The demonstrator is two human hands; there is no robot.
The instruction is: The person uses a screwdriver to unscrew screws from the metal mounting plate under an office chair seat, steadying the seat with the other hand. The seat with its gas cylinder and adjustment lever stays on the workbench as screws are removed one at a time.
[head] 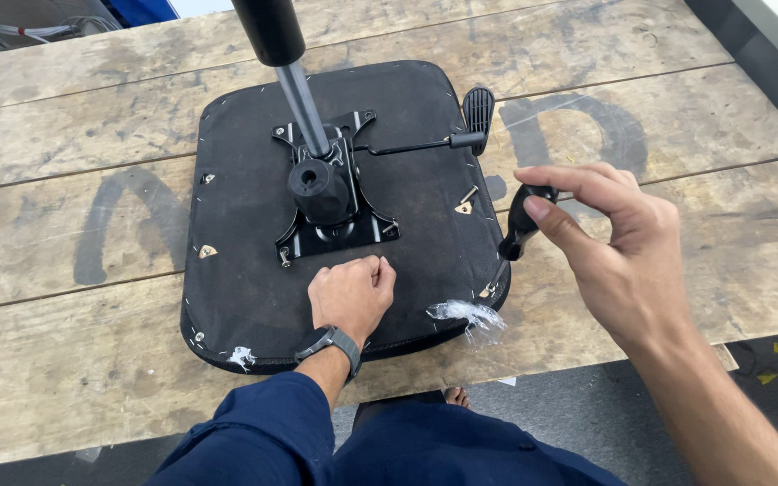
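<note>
While gripped: black handle, right hand.

Even, bright, diffuse light falls from above on the wooden table, leaving only soft, short shadows beside the black seat pad. A faint sheen runs along the metal column above the pad. The picture is sharp; the column's top, nearest the lens, looks slightly soft and enlarged.
</note>
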